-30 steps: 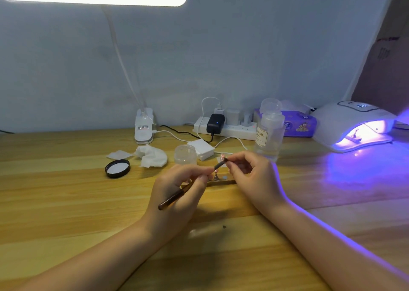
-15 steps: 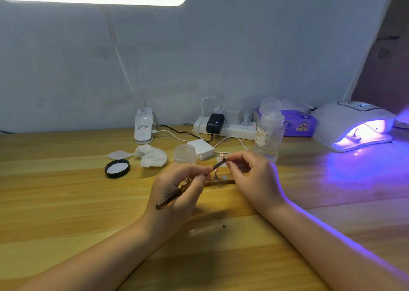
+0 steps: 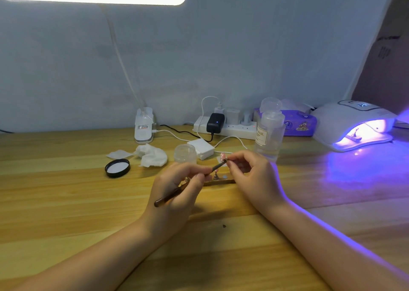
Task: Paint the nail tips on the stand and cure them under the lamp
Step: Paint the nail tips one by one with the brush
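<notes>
Wooden tabletop (image 3: 66,202) against pale wall, bar light overhead. Nail tip (image 3: 222,157) small, pinkish, raised just above stand (image 3: 219,181), near tabletop middle. Stand low, brown, with one short peg showing. Lamp (image 3: 354,124) far right, lit violet, small item inside. Left hand (image 3: 177,193) grip clenched around brush (image 3: 174,193), dark handle slanting down-left, tip touching nail tip. Right hand (image 3: 252,177) grip pinching nail tip's holder, fingers curled, forearm angled in from lower right. Both wrists low over tabletop.
</notes>
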